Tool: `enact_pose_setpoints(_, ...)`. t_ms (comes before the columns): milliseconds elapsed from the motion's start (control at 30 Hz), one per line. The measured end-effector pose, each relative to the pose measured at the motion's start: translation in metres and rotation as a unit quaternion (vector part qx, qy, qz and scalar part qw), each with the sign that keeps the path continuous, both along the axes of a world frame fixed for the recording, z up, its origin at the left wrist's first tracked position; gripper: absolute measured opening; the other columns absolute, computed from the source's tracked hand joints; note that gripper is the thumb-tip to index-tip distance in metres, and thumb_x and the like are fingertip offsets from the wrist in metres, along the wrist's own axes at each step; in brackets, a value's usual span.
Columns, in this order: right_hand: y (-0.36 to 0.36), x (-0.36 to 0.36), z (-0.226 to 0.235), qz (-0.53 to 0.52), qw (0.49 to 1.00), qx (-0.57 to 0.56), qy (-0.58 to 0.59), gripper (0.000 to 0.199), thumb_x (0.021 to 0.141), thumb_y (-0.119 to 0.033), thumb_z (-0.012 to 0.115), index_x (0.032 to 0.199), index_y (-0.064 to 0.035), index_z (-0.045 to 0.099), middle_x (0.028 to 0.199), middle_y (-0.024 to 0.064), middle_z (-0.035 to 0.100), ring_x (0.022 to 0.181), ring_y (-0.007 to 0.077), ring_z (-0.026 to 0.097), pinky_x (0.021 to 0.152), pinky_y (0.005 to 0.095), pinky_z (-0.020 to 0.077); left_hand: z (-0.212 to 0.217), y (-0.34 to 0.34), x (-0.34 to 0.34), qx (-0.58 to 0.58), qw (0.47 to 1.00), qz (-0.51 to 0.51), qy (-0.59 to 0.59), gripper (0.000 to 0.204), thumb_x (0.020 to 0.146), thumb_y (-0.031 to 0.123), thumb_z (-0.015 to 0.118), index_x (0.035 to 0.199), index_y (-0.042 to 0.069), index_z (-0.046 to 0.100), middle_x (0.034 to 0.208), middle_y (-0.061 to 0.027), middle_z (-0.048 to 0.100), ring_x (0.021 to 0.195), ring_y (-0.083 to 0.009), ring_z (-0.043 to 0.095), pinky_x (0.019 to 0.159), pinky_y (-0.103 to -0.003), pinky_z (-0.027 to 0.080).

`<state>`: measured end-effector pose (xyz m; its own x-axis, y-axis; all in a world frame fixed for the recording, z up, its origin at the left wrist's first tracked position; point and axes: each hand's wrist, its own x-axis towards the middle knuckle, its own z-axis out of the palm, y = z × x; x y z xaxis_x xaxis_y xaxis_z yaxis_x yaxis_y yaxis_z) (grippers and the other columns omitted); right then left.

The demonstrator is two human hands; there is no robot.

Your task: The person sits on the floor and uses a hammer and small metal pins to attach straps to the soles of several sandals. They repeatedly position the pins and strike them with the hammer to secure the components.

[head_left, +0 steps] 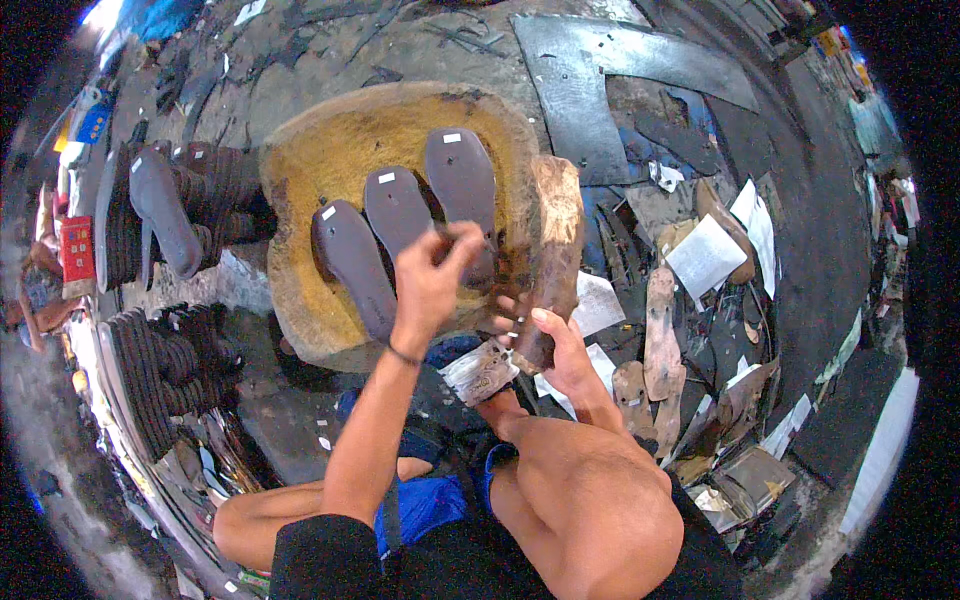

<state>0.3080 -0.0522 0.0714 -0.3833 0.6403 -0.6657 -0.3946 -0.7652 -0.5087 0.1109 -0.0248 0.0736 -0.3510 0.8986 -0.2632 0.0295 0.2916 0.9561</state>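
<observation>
Person, one. Hands: left hand (428, 282) and right hand (566, 352), both ungloved. Wristband (403, 356): one, thin, dark, plain, a close-fitting loop around the left wrist. Forearms (365, 440): bare, tapering toward the wrists. Black cloth (325, 555): plain, along the lower edge; cut of garment indeterminate. Blue cloth (430, 508): bright, in the lap, with a narrow dark strip (391, 518) running lengthwise. Blue edging (493, 470): curved, beside the right leg. Knees (620, 495): bare, rounded.
</observation>
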Motion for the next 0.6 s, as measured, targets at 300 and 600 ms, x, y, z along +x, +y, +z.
enact_pose_setpoints(300,-0.004,0.002,-0.009,0.061,0.974,0.086,-0.202,0.033,0.087,-0.021,0.072,0.110,-0.0024,0.057,0.095,0.0067,0.065,0.083,0.0167,0.065,0.073,0.0329,0.0546,-0.044,-0.017,-0.013,0.062,0.967,0.167,-0.180,0.032,0.099,0.015,0.059,0.124,-0.003,0.052,0.100,-0.0117,0.071,0.086,-0.0160,0.069,0.072,-0.028,0.058)
enact_pose_setpoints(600,-0.004,0.009,0.046,0.116,0.938,0.191,-0.266,0.034,0.087,-0.015,0.069,0.114,0.0004,0.055,0.089,0.0066,0.065,0.078,0.0183,0.067,0.068,0.0329,0.0551,-0.065,0.006,-0.013,0.047,0.993,0.104,0.037,0.019,0.095,0.015,0.065,0.108,0.001,0.063,0.091,-0.0095,0.072,0.083,-0.0147,0.071,0.070,-0.030,0.057)
